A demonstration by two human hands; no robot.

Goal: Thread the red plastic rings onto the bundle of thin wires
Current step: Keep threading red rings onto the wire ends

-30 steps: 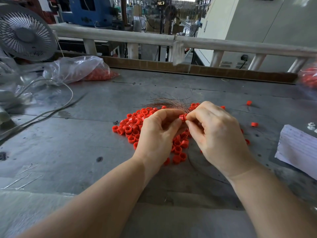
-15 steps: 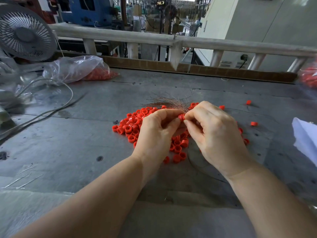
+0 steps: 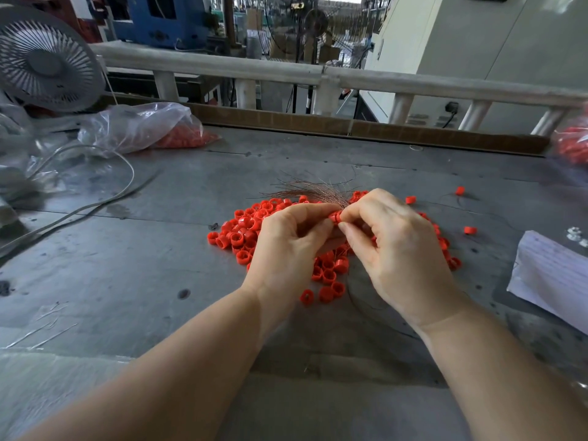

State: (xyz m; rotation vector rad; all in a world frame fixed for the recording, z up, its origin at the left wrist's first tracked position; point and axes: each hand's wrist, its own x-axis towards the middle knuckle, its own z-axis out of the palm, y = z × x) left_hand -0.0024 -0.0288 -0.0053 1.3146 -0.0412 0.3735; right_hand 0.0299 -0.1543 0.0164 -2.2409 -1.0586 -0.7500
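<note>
We work above the grey table (image 3: 127,275), with both hands meeting over the pile of loose red rings (image 3: 245,230). Our left hand (image 3: 286,246) is curled, thumb and forefinger closed on the one red ring (image 3: 334,215) being fitted; our right hand (image 3: 397,249) is likewise curled, its fingertips closed at the same spot, where the bundle of thin wires (image 3: 313,192) enters the hands. From there the free wire ends fan out toward 11 o'clock, above the far edge of the pile. Whether the right hand has the ring, the wires, or both, we cannot tell, since the contact point is hidden between the fingers. We judge the rings to be light, rigid and smooth, so a pinch across the outer wall, leaving the bore unobstructed, should suffice; excess pressure risks the ring slipping out sideways. The wires appear fine, springy and easily splayed; we recommend gripping them close to the entry end, so that the strands stay gathered and no stray strand misses the bore. Single rings lie apart at 2 and 3 o'clock of the hands, and a clear bag (image 3: 140,128) holding more red pieces lies at 10 o'clock
</note>
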